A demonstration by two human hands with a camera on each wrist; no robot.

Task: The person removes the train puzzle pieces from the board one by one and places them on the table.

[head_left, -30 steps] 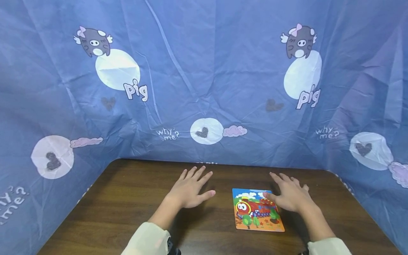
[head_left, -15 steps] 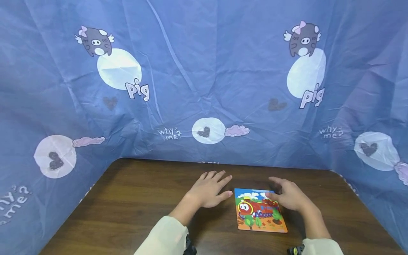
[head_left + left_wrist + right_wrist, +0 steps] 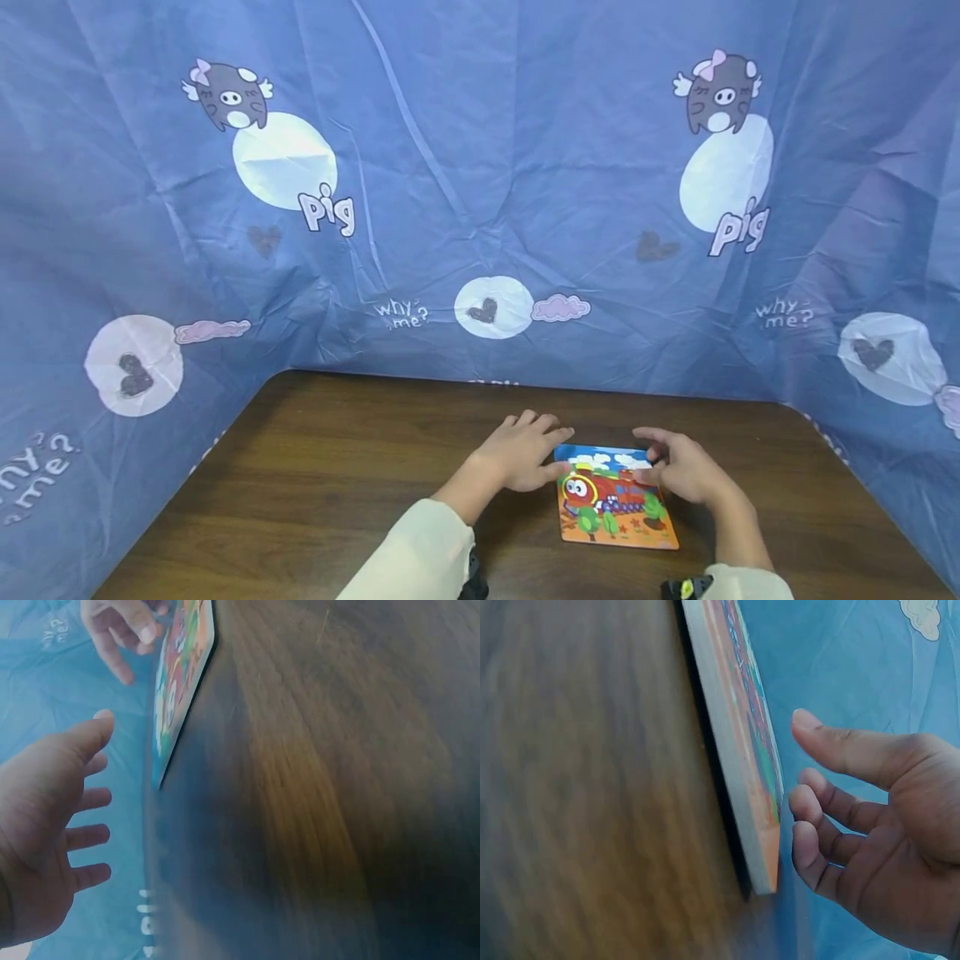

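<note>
A thin square picture board (image 3: 618, 521) with a red cartoon train on it lies flat on the wooden table. In the head view my left hand (image 3: 520, 454) is at the board's left edge, its thumb overlapping the train's face. The left wrist view shows that hand (image 3: 41, 825) with fingers spread and nothing held, a gap between it and the board (image 3: 180, 671). My right hand (image 3: 690, 468) hovers by the board's upper right corner. In the right wrist view its fingers (image 3: 806, 844) are loosely bent, holding nothing, apart from the board (image 3: 746, 735).
The dark wooden table (image 3: 322, 483) extends to both sides of the board. A blue cloth (image 3: 420, 167) printed with pigs, hearts and clouds hangs behind the table and along its sides.
My left hand has moved right, from beside the board to its left edge. My right hand has shifted slightly nearer the viewer, its fingers more bent. The board stays flat on the table.
</note>
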